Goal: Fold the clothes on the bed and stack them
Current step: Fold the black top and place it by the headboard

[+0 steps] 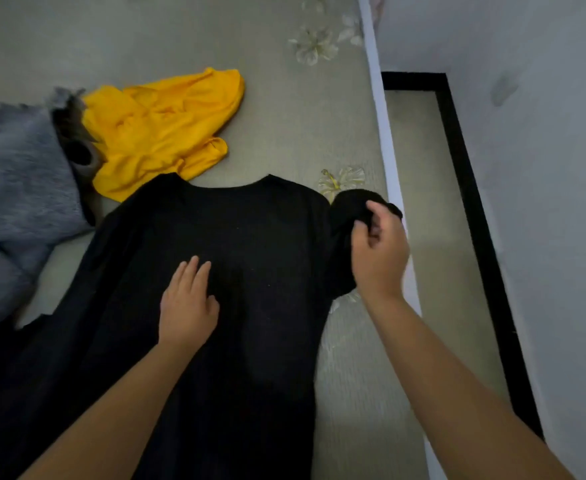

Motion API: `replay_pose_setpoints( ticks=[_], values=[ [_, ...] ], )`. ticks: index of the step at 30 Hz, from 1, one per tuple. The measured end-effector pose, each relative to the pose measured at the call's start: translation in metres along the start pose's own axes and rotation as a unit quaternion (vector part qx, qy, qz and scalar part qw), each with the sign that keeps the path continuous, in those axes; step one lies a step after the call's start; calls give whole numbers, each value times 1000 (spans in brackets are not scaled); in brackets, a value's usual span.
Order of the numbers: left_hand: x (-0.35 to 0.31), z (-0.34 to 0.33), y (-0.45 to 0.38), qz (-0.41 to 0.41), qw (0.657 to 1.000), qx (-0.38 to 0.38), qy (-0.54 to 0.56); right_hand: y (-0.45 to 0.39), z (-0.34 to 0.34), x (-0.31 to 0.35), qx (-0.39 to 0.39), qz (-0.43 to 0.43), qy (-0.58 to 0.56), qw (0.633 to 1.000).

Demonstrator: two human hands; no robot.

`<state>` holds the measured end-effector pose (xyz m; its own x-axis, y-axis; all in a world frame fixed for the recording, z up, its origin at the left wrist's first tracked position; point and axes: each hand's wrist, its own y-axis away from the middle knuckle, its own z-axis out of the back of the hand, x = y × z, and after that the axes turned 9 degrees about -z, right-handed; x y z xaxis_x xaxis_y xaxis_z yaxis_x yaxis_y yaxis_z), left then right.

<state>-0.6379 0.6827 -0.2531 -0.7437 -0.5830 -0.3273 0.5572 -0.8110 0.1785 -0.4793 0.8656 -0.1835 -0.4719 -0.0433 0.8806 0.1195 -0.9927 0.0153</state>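
No brand, label or writing can be read on any garment here. Your black top point(250, 237) lies spread flat on the bed point(284, 109), neckline away from you, its body running down toward you. Your left hand point(187, 303) rests flat on the chest of it, fingers straight and relaxed, pressing the cloth down. Your right hand point(378, 251) is at the top's right edge, fingers curled round the bunched black sleeve point(345, 216), which it holds lifted just beside the shoulder, near the bed's right edge. A crumpled yellow garment point(159, 129) lies beyond the neckline, touching the left shoulder. A grey fuzzy garment point(17, 188) lies at the far left.
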Motion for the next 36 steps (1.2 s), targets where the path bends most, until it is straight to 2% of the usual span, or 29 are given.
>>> replay_pose_setpoints(
  ticks=[1, 3, 5, 6, 8, 11, 13, 15, 17, 18, 20, 23, 25, 28, 30, 33, 36],
  values=[
    [17, 10, 7, 12, 1000, -12, 3, 16, -20, 13, 51, 67, 9, 996],
    [55, 28, 22, 40, 998, -37, 10, 55, -59, 24, 192, 179, 50, 964],
    [94, 42, 37, 65, 997, -45, 4, 90, -84, 21, 297, 223, 115, 921],
    [111, 47, 44, 73, 997, -40, -1, 103, -93, 15, 309, 231, 152, 910],
    [143, 54, 57, 72, 997, -25, -9, 119, -105, 0, 285, 238, 229, 900],
    [167, 53, 59, 37, 999, 6, -11, 119, -110, -18, 246, 154, 356, 889],
    [174, 48, 51, -5, 1000, 24, -12, 112, -116, -29, 243, 87, 462, 848],
    [170, 40, 37, -54, 998, 27, -8, 102, -120, -37, 232, 61, 545, 803],
    [159, 32, 19, -86, 996, 35, -4, 93, -123, -41, 214, 35, 582, 784],
    [153, 28, 10, -92, 995, 47, -2, 89, -124, -42, 208, 24, 584, 784],
    [144, 19, -10, -90, 993, 69, -8, 81, -121, -44, 204, 29, 552, 808],
    [132, 11, -36, -87, 992, 87, -32, 67, -106, -43, 220, 27, 412, 884],
    [124, 7, -50, -115, 987, 98, -56, 52, -90, -44, 201, 19, 362, 910],
    [112, 1, -67, -141, 985, 80, -60, 23, -69, -51, 208, 36, 384, 899],
    [105, -2, -78, -127, 990, 53, -39, 4, -64, -56, 229, 50, 399, 886],
    [101, -1, -95, -50, 997, 42, -31, -22, -69, -60, 283, 69, 423, 858],
    [104, 5, -103, 18, 991, 109, -73, -38, -76, -52, 337, 64, 418, 841]
  ],
)
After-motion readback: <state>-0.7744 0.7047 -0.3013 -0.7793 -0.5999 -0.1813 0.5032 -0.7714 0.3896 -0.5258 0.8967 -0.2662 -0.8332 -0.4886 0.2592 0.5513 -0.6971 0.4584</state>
